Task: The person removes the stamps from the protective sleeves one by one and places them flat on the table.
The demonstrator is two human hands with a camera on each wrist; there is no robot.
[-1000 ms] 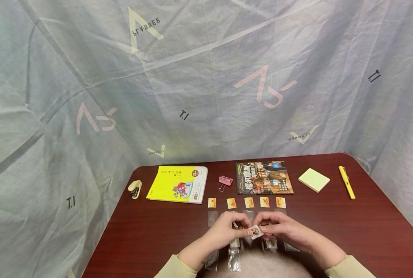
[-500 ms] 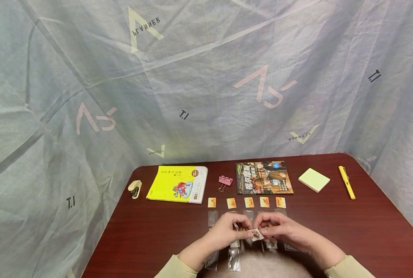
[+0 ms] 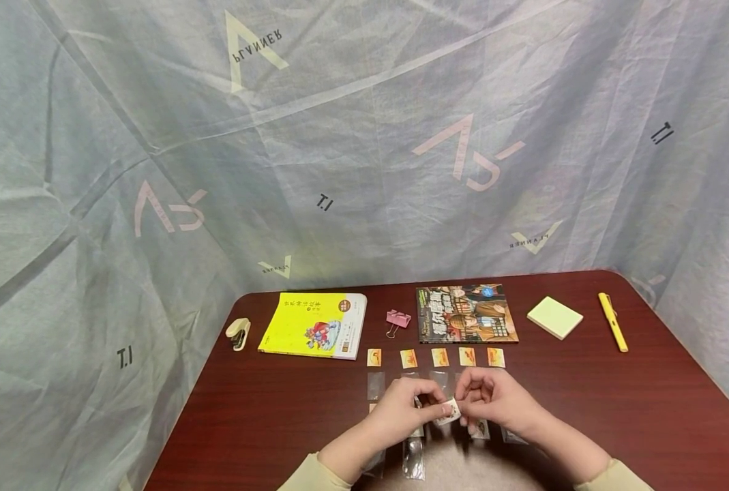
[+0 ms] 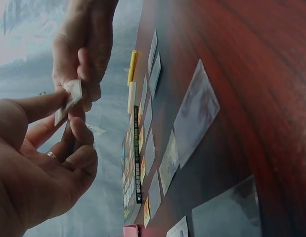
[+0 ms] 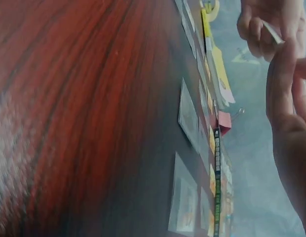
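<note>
A small white card with a printed picture is held up between both hands over the near part of the table. My left hand pinches it, thumb across its face. My right hand has thumb and forefinger at the card's right corner, pinching there. In the left wrist view the card stands tilted, with the left thumb on it and the right fingers at its upper end. Only its thin edge shows in the right wrist view. Clear plastic sleeves lie below the hands, partly hidden by them.
Several small orange picture cards form a row ahead, with clear sleeves nearer. Behind lie a yellow book, a pink binder clip, a comic book, sticky notes, a yellow pen and a stapler.
The card has tilted, and its picture is now more covered by the left thumb. The right hand has risen slightly, its fingers now more curled up at the card's corner.
</note>
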